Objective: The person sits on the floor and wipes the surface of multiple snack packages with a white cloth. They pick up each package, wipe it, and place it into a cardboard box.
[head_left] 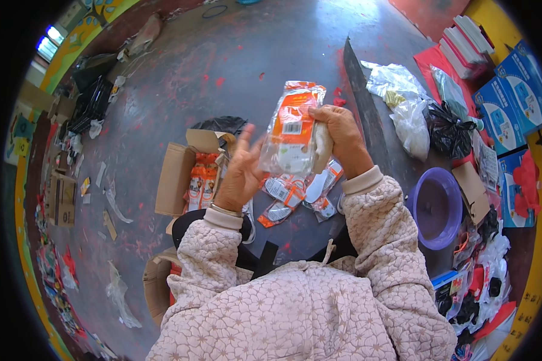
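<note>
1. Fingers (pixel 323 112) of the right hand (pixel 342 135) clamp the clear plastic packet with an orange card (pixel 292 129).
2. Left hand (pixel 242 171) hangs open beside it, fingers spread, blurred, holding nothing.
3. More orange-and-clear packets (pixel 295 195) lie below.

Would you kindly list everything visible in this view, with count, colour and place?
held packet: one, clear with orange card, raised at centre
loose packets: several, clear and orange, on floor below it
open carton: one, brown, holding orange packets, left of centre
basin: one, purple, right
blue boxes: about three, far right
plastic bags: several, white and black, upper right
floor: grey, red-stained
right hand: grips the packet's right edge
left hand: open, blurred, beside the packet
</note>
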### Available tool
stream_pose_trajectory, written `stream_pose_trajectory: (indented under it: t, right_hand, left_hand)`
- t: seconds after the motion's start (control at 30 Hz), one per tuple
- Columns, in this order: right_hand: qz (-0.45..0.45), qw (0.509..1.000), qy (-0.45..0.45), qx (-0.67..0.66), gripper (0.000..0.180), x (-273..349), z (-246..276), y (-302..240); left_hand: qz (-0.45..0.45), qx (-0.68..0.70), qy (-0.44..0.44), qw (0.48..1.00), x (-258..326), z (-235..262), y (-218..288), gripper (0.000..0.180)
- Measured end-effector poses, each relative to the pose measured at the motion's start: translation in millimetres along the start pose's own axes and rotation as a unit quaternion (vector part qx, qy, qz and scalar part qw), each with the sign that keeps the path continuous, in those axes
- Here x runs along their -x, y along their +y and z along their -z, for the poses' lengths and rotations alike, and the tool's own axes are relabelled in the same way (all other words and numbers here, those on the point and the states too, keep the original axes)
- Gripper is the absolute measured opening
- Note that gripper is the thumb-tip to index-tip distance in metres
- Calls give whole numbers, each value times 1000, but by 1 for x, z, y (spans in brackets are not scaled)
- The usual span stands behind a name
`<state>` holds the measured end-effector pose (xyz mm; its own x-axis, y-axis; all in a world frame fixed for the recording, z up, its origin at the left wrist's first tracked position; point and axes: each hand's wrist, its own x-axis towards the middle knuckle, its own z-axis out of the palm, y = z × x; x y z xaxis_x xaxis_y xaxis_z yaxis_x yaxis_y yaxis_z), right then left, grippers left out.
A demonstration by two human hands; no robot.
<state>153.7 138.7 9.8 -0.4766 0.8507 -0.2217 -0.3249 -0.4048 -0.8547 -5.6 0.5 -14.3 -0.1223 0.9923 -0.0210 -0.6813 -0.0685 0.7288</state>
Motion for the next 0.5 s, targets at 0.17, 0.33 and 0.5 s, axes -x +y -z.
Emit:
stream_pose_trajectory:
  t: [0.17,0.33,0.5]
  right_hand:
    - [103,954,101,264,23,-4,3,9]
    - [48,979,29,198,21,-7,-8,34]
    - [-3,982,69,176,19,-16,-2,14]
  left_hand:
    - [-284,-640,-35,713,4,-29,12,92]
    - [-223,-662,-78,712,-5,-30,-14,67]
    - [-41,-445,-22,894,9,-6,-10,49]
